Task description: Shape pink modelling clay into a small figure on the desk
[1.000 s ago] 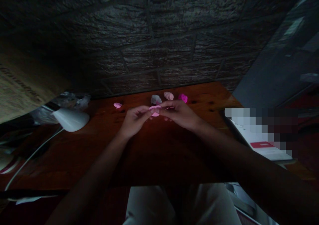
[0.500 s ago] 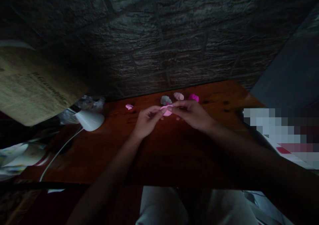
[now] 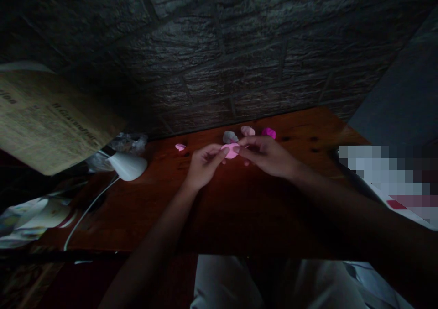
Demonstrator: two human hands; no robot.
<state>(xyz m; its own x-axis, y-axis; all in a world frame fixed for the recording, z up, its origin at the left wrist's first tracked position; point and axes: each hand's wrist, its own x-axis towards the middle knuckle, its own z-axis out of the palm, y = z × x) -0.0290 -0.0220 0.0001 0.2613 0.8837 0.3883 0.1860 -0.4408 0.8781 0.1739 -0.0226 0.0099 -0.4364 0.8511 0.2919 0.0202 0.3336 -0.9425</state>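
Observation:
Between my two hands is a flattened pink piece of modelling clay [image 3: 230,151], raised over the wooden table. My left hand [image 3: 204,164] pinches its left side, thumb on top. On the opposite side my right hand [image 3: 268,156] grips it with thumb and fingers. Just behind the hands lie a whitish lump [image 3: 230,136], a pale pink lump [image 3: 248,130] and a bright magenta lump [image 3: 269,133]. A small pink lump [image 3: 180,147] sits apart to the left.
The wooden table [image 3: 147,217] meets a dark stone-patterned wall [image 3: 205,62]. At left are a white lamp-like cone [image 3: 128,165] with a cable, crumpled clear plastic [image 3: 132,142], a printed paper shade [image 3: 58,122] and a cup lying sideways [image 3: 51,214]. A blurred-out object stands at right.
The view has shifted slightly, so the table things appear a little further right. Both hands keep their hold on the pink clay, whose outline looks slightly changed.

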